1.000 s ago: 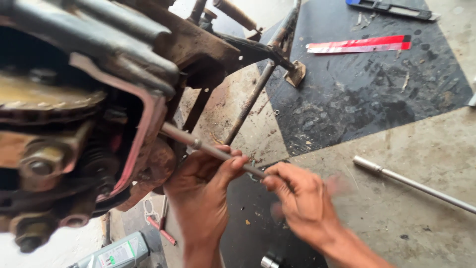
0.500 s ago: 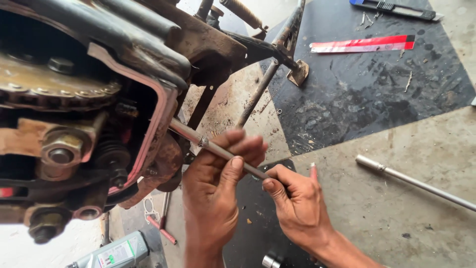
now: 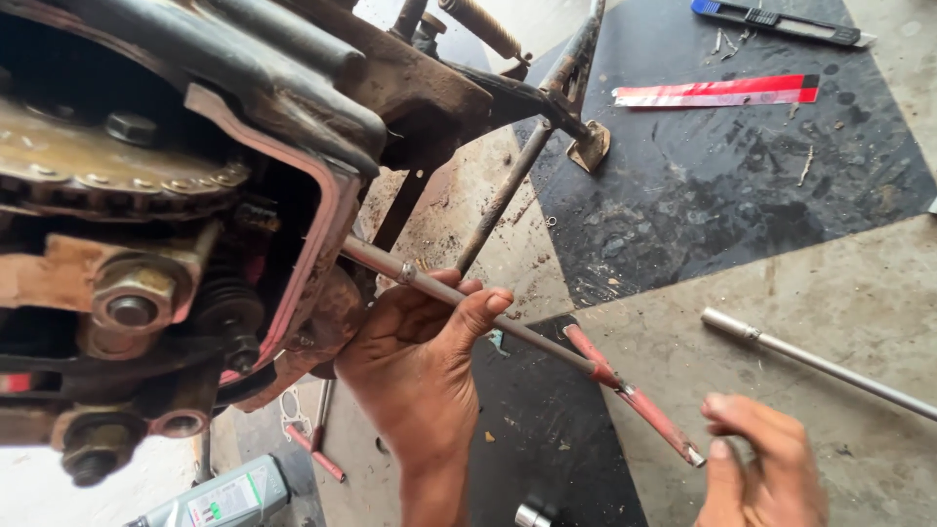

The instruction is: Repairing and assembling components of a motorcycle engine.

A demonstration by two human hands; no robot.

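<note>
Beside the opened, grimy engine case with its pink gasket edge (image 3: pixel 322 234) in the head view, the left hand (image 3: pixel 420 366) curls its fingers and thumb around a long grey steel rod with a red-sleeved handle end (image 3: pixel 527 332), gripping it just outside the case where the rod's far end runs in under the gasket edge. The right hand (image 3: pixel 761 468) sits farther from the case, just beyond the red handle tip; its fingers are loosely bent and apart from the rod, holding nothing. With only one hand steadying it, the rod could plausibly tilt or slip out of whatever it seats on inside the case, and the free handle end could drop onto the concrete floor (image 3: pixel 830 283); oily fingers would make that likelier. Inside the case, a rusty toothed sprocket with chain (image 3: pixel 107 176) and large hex nuts crowd the space around the rod's entry. A thin rusty stand leg (image 3: pixel 508 190) crosses close behind the rod and could foul its swing. Away from the case lie a silver socket extension bar (image 3: pixel 820 361), a red flat strip (image 3: pixel 717 93) on a black rubber mat (image 3: pixel 742 185), and a grey-green oil bottle (image 3: pixel 224 498) below the case.
</note>
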